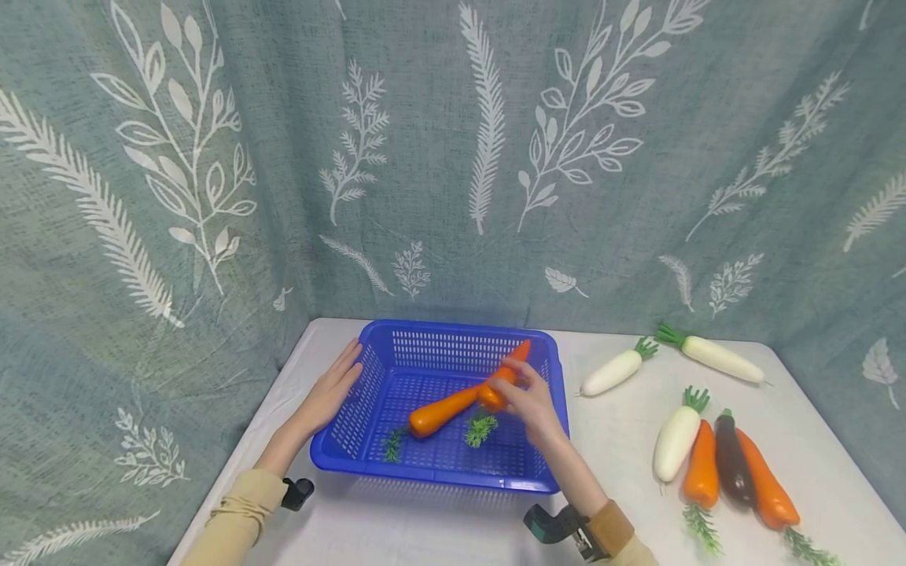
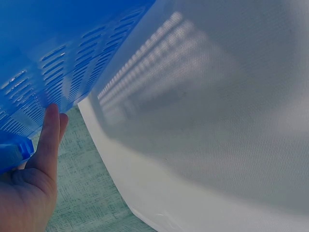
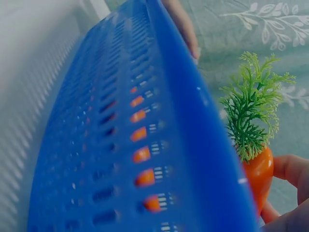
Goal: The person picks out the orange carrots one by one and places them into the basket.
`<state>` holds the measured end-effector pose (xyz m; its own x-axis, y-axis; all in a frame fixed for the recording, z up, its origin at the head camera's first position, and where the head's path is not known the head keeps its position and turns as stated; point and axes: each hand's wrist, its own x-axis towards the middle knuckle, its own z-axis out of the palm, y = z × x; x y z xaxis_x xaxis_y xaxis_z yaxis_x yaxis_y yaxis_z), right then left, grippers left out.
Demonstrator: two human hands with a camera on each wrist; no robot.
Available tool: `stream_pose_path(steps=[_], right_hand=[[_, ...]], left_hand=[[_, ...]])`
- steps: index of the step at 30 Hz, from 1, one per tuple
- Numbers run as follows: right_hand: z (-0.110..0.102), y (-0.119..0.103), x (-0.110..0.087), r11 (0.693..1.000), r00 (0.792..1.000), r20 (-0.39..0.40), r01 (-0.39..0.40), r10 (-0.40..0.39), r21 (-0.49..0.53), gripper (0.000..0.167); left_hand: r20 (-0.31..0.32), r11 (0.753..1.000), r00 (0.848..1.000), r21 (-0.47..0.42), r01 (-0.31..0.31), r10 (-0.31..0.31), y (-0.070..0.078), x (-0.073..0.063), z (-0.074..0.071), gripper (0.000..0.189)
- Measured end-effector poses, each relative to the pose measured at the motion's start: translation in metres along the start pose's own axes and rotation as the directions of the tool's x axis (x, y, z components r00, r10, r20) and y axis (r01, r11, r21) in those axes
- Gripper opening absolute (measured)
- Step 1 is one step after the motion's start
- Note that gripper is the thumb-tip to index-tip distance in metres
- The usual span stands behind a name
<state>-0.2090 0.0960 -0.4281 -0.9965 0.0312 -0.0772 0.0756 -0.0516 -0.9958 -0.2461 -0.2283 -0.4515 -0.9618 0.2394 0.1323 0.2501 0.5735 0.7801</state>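
A blue plastic basket (image 1: 439, 477) with slotted walls stands on the white table. Inside it lies an orange carrot (image 1: 442, 413) with a green leafy top, pointing up and to the right. My right hand (image 1: 532, 402) is over the basket's right half and grips a second carrot (image 3: 260, 171) near its leafy end. That carrot's tip reaches toward the basket's back right corner. Against the basket's left side, my left hand (image 1: 331, 397) rests with its fingers straight. The left wrist view shows those fingers (image 2: 49, 133) along the outer slotted wall.
Right of the basket lie several white radishes (image 1: 612, 373), a dark eggplant (image 1: 734, 464) and two more carrots (image 1: 701, 468). A patterned green curtain (image 1: 439, 157) hangs behind the table and along both sides.
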Motion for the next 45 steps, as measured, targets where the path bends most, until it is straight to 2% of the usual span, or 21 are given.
stream_pose_path(steps=[20,31,38,45], right_hand=[[0.035,0.017,0.005,0.996,0.999,-0.042,-0.012,0.009,-0.09,0.048],[0.052,0.021,-0.001,0.988,0.999,-0.048,-0.025,0.018,-0.149,0.049],[0.055,0.023,-0.004,0.963,0.999,-0.037,-0.01,0.0,-0.269,0.047],[0.054,0.024,-0.005,0.944,0.999,-0.036,-0.031,0.02,-0.327,0.045]], left_hand=[[0.007,1.0,1.0,0.015,0.004,-0.004,0.006,-0.001,-0.002,0.056],[0.011,1.0,1.0,0.014,0.008,-0.008,0.005,-0.002,-0.001,0.056],[0.011,1.0,1.0,0.017,0.008,-0.008,0.003,-0.002,-0.001,0.056],[0.01,1.0,1.0,0.016,0.008,-0.008,0.004,-0.002,-0.001,0.055]])
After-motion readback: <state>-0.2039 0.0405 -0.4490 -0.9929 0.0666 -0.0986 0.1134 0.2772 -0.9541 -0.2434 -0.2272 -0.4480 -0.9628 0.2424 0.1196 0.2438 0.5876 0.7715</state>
